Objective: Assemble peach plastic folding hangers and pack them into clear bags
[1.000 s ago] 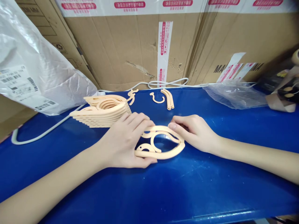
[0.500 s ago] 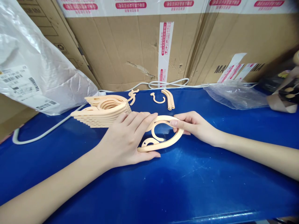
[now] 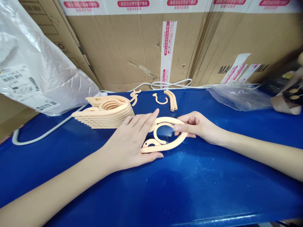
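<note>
Head camera: you hold a peach-coloured, leaf-shaped, plastic-looking piece (image 3: 165, 147), with an open ring and a small eyed curl inside its outline, between both hands above a glossy blue tabletop (image 3: 151, 192). Your left hand (image 3: 130, 142) spans its left end, thumb spread wide from the fingers, the thumb along the near edge and the fingers toward the far side (the palm hides that end). Your right hand (image 3: 197, 126) pinches the right tip, thumb on top and the other fingers curled beneath, closed down to the piece's thickness. Whether the piece touches the table cannot be told.

Just beyond your left hand stands a neat stack of matching peach pieces (image 3: 106, 121). Behind it lie small peach curved parts (image 3: 134, 96), then a slim peach hook (image 3: 161, 103) and two peach curved bars (image 3: 170, 100) side by side. A crinkled clear plastic bag (image 3: 239, 98) lies to the right, a silvery-white plastic mailer (image 3: 54, 72) leans at left, and brown cardboard boxes (image 3: 113, 47) line the back.
</note>
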Available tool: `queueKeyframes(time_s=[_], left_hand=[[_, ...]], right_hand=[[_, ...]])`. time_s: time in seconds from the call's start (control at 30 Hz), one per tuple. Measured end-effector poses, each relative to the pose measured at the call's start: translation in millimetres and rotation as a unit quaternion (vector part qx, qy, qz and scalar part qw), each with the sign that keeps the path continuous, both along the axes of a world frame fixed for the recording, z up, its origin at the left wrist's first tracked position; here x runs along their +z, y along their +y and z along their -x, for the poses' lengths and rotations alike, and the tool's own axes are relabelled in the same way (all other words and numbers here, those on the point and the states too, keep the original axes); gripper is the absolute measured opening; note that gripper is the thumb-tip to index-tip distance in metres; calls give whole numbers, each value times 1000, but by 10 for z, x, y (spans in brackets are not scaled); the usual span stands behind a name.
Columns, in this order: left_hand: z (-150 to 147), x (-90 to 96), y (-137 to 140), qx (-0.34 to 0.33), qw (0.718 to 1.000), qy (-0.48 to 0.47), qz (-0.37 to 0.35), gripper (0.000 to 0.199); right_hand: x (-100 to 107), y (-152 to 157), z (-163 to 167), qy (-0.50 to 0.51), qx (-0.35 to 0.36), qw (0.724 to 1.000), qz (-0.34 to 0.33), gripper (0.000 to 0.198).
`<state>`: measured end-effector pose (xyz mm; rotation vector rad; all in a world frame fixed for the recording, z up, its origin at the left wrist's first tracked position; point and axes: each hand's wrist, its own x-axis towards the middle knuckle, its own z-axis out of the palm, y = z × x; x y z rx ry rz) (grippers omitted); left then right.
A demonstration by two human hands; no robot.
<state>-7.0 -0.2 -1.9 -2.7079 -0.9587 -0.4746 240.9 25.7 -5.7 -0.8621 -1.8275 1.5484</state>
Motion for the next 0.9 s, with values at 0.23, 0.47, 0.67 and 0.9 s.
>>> queueKeyframes(time_s=[0.23,0.47,0.67,0.9], left_hand=[[5,-12,-2,-6,998,-14,63,97],[-17,12,-9,-16,1000,-22,3,91],[-4,18,-4,-22,999,-44,3,88],[2,22,13,-21,998,-62,18,87]], right_hand=[[14,14,0,1,4,1000,31,27],[-9,30,-20,2,5,999,43,25],[12,17,-2,-4,6,999,44,26],[35,-2,16,-18,10,999,32,32]])
